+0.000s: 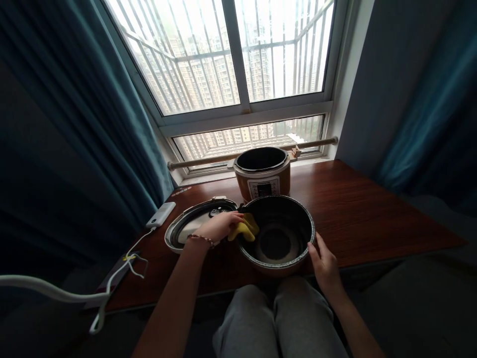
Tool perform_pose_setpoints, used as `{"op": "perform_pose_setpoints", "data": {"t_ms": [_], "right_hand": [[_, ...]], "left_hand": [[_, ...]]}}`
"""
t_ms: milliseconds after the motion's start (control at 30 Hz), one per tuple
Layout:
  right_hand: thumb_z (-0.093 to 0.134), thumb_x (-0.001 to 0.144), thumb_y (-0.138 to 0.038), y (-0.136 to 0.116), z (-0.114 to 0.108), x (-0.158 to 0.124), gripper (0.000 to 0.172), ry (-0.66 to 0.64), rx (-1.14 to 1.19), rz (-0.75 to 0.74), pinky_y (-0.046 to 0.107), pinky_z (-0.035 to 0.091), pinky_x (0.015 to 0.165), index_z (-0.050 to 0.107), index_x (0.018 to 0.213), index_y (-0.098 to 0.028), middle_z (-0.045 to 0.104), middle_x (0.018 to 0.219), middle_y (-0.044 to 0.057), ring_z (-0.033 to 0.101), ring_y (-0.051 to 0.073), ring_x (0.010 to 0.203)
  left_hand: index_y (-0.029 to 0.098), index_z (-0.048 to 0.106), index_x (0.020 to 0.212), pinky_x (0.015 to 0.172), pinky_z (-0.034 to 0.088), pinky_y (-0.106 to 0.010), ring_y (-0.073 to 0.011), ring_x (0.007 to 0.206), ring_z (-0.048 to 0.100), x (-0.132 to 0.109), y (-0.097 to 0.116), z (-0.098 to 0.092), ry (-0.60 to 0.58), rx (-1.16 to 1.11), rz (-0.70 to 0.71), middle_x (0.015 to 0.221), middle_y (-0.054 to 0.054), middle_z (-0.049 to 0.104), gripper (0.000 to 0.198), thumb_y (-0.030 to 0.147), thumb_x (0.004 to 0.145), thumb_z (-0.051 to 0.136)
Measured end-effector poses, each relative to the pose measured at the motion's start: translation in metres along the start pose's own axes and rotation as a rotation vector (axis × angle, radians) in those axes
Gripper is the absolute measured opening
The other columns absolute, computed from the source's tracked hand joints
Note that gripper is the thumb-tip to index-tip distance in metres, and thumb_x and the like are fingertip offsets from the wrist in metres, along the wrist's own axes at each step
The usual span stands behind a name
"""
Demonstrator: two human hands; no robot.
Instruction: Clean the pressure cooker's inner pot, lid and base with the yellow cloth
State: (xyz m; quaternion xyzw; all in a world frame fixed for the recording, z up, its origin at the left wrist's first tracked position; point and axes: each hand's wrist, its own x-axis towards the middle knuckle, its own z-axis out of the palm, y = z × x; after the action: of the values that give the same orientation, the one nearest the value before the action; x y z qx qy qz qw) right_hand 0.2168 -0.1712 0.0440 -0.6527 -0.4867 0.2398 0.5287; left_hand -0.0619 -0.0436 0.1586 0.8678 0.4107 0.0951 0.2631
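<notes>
My left hand [219, 226] is closed on a yellow cloth [246, 228], which hangs over the left rim of a dark inner pot [278, 243]. The pot sits near the table's front edge, its opening facing up and toward me. At the pot's right side, my right hand [324, 258] grips the rim, thumb on the edge and fingers around the outside. Beneath my left wrist and hand lies a round cooker lid [179, 228], inner side up. Behind the pot stands a brown and white electric cooker [244, 183] with a control panel.
The wooden table [357, 214] runs up to a barred window. On its left are a white device [161, 215] and a white cable [112, 278]. A rod [316, 144] crosses the window bottom. Blue curtains [93, 89] hang at the sides. My knees [253, 318] are below the table edge.
</notes>
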Motion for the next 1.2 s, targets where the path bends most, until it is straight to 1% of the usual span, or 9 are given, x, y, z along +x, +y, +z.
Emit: {"op": "perform_pose_setpoints", "data": {"t_ms": [100,200,333,567,767,867,967,1100,1200], "right_hand": [[0.037,0.084,-0.049,0.000,0.000,-0.001,0.062,0.002,-0.018,-0.027,0.042,0.034,0.102,0.045,0.129,-0.008,0.052,0.127,0.016,0.046,0.026,0.120],[0.037,0.085,-0.048,0.000,0.000,-0.001,0.060,0.006,-0.029,-0.051,0.043,0.035,0.102,0.045,0.129,-0.009,0.052,0.128,0.016,0.047,0.026,0.120],[0.037,0.086,-0.047,0.001,-0.001,-0.001,0.058,0.001,-0.030,-0.059,0.043,0.035,0.102,0.045,0.130,-0.010,0.052,0.128,0.015,0.046,0.026,0.121],[0.033,0.088,-0.046,0.002,0.002,-0.002,0.058,-0.026,-0.047,-0.054,0.042,0.035,0.102,0.041,0.132,-0.010,0.049,0.130,0.016,0.044,0.025,0.122],[0.037,0.089,-0.034,-0.037,-0.008,-0.005,0.058,0.169,-0.201,-0.347,0.047,0.024,0.108,0.023,0.141,-0.013,0.023,0.147,0.012,0.020,0.025,0.135],[0.033,0.092,-0.030,-0.067,-0.018,-0.006,0.047,-0.116,-0.243,-0.499,0.040,0.036,0.102,0.033,0.138,-0.019,0.042,0.137,0.010,0.039,0.022,0.126],[0.038,0.091,-0.035,-0.086,-0.026,-0.006,0.038,-0.407,-0.378,-0.505,0.036,0.046,0.086,0.054,0.121,-0.021,0.063,0.105,0.009,0.057,0.022,0.101],[0.058,0.079,-0.041,-0.083,-0.041,0.008,0.025,-0.559,-0.440,-0.506,0.031,0.048,0.073,0.067,0.096,-0.026,0.063,0.089,0.004,0.058,0.020,0.083],[0.059,0.078,-0.038,-0.067,-0.056,0.037,0.018,-0.610,-0.340,-0.508,0.029,0.047,0.075,0.069,0.085,-0.025,0.062,0.090,0.003,0.058,0.018,0.084]], "left_hand": [[0.020,0.071,0.094,0.099,0.038,-0.032,-0.0225,0.112,0.054,0.026,0.006,-0.003,0.079,0.177,0.016,0.117,-0.003,0.063,0.034,0.007,0.070,0.050],[0.012,0.065,0.104,0.095,0.037,-0.029,-0.0196,0.109,0.055,0.048,0.015,0.000,0.219,0.311,0.041,0.119,-0.004,0.061,0.035,0.012,0.077,0.043],[0.015,0.067,0.098,0.084,0.044,-0.027,-0.0200,0.092,0.062,0.061,0.024,0.005,0.248,0.382,-0.004,0.099,-0.006,0.069,0.033,0.009,0.077,0.043],[0.015,0.069,0.080,0.067,0.044,-0.029,-0.0227,0.069,0.063,0.031,0.049,0.026,0.192,0.478,-0.106,0.071,-0.009,0.067,0.026,0.008,0.073,0.045],[0.019,0.065,0.081,0.062,0.042,-0.023,-0.0173,0.069,0.062,-0.005,0.103,0.061,0.007,0.268,0.103,0.074,-0.004,0.067,0.020,0.020,0.083,0.045],[0.018,0.063,0.085,0.068,0.043,-0.022,-0.0158,0.076,0.062,-0.011,0.127,0.076,0.069,0.095,0.171,0.082,-0.003,0.067,0.014,0.020,0.083,0.049],[0.017,0.062,0.086,0.068,0.045,-0.023,-0.0150,0.076,0.062,-0.017,0.133,0.084,0.170,-0.044,0.097,0.084,-0.003,0.067,0.016,0.021,0.085,0.046],[0.019,0.062,0.098,0.076,0.048,-0.026,-0.0155,0.085,0.063,-0.034,0.120,0.089,0.249,-0.107,0.003,0.094,-0.004,0.068,0.024,0.024,0.090,0.040],[0.021,0.058,0.110,0.087,0.047,-0.030,-0.0170,0.100,0.060,-0.047,0.111,0.096,0.246,-0.050,0.032,0.110,-0.005,0.064,0.026,0.024,0.088,0.044]]}}
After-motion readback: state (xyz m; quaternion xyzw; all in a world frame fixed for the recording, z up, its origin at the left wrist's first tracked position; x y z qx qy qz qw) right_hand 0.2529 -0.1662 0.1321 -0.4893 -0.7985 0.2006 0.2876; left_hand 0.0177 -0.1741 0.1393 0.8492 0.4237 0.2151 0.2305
